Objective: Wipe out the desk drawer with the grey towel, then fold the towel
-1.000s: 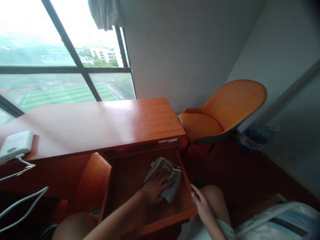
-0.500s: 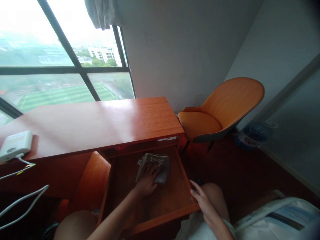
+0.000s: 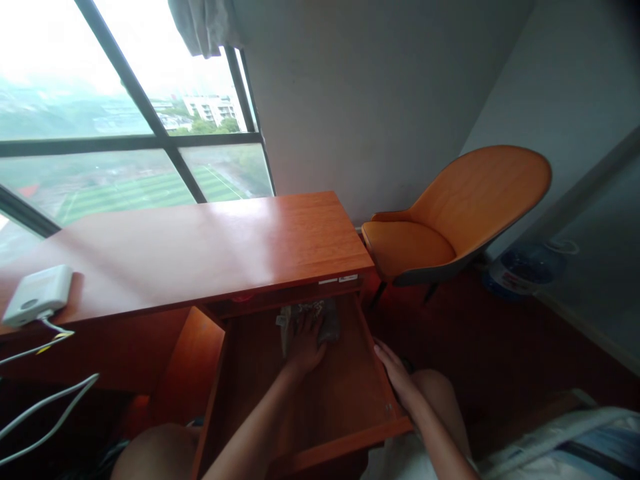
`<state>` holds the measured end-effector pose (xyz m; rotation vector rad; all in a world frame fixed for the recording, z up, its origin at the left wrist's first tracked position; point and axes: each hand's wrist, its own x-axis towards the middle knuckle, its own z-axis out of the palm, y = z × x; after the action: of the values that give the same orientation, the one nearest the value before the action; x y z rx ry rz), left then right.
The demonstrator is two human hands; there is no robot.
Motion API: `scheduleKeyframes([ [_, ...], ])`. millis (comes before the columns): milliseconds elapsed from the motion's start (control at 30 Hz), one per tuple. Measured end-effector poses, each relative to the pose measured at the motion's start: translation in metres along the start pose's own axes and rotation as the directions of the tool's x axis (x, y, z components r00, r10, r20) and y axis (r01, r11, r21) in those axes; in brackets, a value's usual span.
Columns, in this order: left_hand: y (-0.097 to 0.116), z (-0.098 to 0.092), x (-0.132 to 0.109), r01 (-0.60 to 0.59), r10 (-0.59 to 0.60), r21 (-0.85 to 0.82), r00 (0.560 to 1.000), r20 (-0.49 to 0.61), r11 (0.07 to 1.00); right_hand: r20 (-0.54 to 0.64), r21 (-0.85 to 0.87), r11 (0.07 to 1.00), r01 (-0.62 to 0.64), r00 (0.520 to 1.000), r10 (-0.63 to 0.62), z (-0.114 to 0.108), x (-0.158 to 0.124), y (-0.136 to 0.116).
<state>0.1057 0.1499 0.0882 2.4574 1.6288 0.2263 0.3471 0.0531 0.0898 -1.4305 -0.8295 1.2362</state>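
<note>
My left hand (image 3: 305, 347) lies flat with spread fingers on a folded grey-brown cloth (image 3: 330, 321), pressing it against the bottom of the pulled-out wooden drawer (image 3: 340, 407). Light lettering shows on the cloth near its far edge, and a small pale tag sticks out at its left. Part of the cloth is covered by my hand. On the drawer's right side, my right hand (image 3: 400, 380) rests along the outer edge with its fingers stretched out; its thumb is not clearly visible.
Above the drawer is a reddish wooden desk (image 3: 240, 247), with a white box-like device (image 3: 40, 293) and its cable (image 3: 55, 407) at left. An orange chair (image 3: 450, 220) and a large water bottle (image 3: 525, 267) stand at right. My knees flank the drawer.
My left hand has pushed the cloth farther back in the drawer, toward the desk. My right hand stays by the drawer's right side. The view has shifted slightly.
</note>
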Motion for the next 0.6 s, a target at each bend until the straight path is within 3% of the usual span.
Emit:
scheduleKeyframes([
  [200, 0.037, 0.002, 0.056, 0.218, -0.235, -0.163, 0.967, -0.096, 0.962, 0.033, 0.066, 0.997, -0.034, 0.999, 0.032, -0.004, 0.01, 0.025],
  [367, 0.081, 0.008, 0.086, 0.191, -0.225, -0.268, 0.969, -0.104, 0.944, 0.04, 0.072, 0.997, -0.042, 0.998, 0.04, -0.006, 0.013, 0.034],
  [467, 0.093, 0.012, 0.077, 0.16, -0.197, -0.288, 0.974, -0.107, 0.944, 0.032, 0.073, 0.996, -0.057, 0.998, 0.055, -0.006, 0.015, 0.037],
  [600, 0.092, 0.013, 0.03, 0.021, -0.033, -0.312, 0.999, -0.033, 0.95, 0.031, 0.072, 0.997, -0.034, 0.999, 0.032, -0.006, 0.018, 0.04],
])
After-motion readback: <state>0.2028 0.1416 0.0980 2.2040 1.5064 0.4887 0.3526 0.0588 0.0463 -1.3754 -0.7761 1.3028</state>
